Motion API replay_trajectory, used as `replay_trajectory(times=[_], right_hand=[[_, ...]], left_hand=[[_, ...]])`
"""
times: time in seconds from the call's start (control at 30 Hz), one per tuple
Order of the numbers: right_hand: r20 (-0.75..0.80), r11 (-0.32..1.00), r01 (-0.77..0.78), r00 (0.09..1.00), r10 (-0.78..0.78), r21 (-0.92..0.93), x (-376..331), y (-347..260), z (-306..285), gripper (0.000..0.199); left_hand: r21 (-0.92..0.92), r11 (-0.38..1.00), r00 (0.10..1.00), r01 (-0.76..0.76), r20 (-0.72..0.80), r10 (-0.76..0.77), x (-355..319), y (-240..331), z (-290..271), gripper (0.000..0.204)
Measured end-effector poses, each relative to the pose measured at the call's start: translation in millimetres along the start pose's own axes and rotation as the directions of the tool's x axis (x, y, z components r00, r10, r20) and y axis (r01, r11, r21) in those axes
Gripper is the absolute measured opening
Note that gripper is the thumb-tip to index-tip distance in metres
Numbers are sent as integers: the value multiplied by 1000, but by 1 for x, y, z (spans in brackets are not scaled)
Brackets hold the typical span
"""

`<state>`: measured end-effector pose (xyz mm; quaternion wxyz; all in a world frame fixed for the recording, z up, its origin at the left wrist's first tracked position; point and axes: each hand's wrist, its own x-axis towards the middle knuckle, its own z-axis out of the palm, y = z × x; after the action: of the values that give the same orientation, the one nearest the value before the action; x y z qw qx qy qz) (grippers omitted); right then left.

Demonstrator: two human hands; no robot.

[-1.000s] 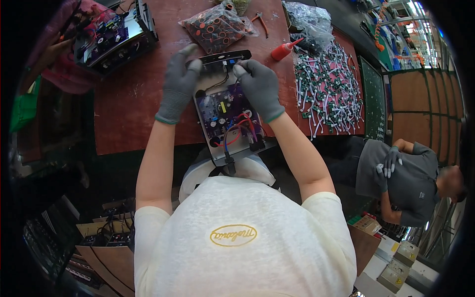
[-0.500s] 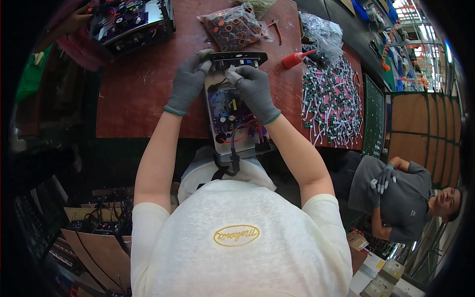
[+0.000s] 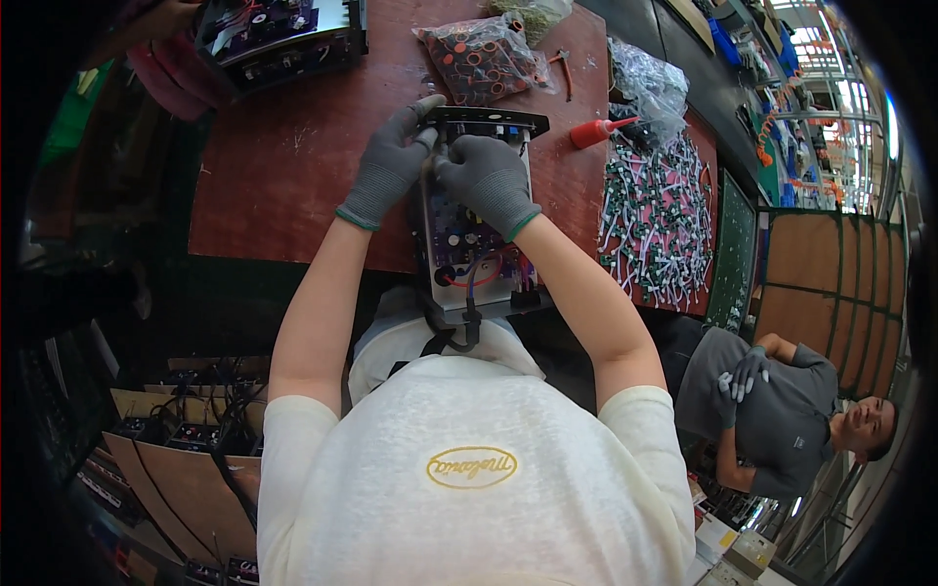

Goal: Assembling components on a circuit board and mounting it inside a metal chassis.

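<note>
An open electronic chassis (image 3: 437,289) with a purple circuit board (image 3: 459,239) lies in front of me, its near end over the table edge by my waist. A black panel (image 3: 503,118) stands across its far end. My left hand (image 3: 396,156), in a grey glove, is closed round the panel's left end, thumb on the near side. Close beside it, my gloved right hand (image 3: 484,176) reaches over the board with fingers curled in behind the panel. Its fingertips, and anything pinched in them, are hidden. Red and dark wires (image 3: 486,264) loop at the near end.
Beyond the panel lie a bag of orange and black rings (image 3: 479,61) and pliers (image 3: 562,73). A red bottle (image 3: 589,133) stands right, near many small boards with white leads (image 3: 657,220). Another open chassis (image 3: 283,44) is far left. A person (image 3: 772,405) is at the right.
My right hand has shifted left toward my left hand, and the whitish piece at its fingertips is now out of sight. My left thumb has moved nearer the panel's inner side.
</note>
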<state>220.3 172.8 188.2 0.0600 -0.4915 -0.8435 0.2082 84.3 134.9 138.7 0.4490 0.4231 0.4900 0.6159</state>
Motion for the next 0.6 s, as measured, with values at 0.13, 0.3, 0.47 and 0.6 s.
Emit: replay_trajectory(times=[0.13, 0.3, 0.47, 0.6], right_hand=[[-33, 1000, 0, 999, 0, -5, 5, 2, 5, 33], [-18, 999, -38, 999, 38, 25, 4, 0, 5, 34], [-88, 999, -9, 996, 13, 45, 2, 2, 7, 32], [-146, 998, 13, 989, -4, 55, -1, 2, 11, 30]], left_hand=[[7, 1000, 999, 18, 31, -18, -2, 6, -1, 45], [8, 1000, 1000, -7, 27, 7, -3, 2, -3, 45], [46, 998, 999, -43, 28, 42, -2, -1, -5, 46], [33, 998, 998, -61, 20, 60, -2, -6, -4, 47]])
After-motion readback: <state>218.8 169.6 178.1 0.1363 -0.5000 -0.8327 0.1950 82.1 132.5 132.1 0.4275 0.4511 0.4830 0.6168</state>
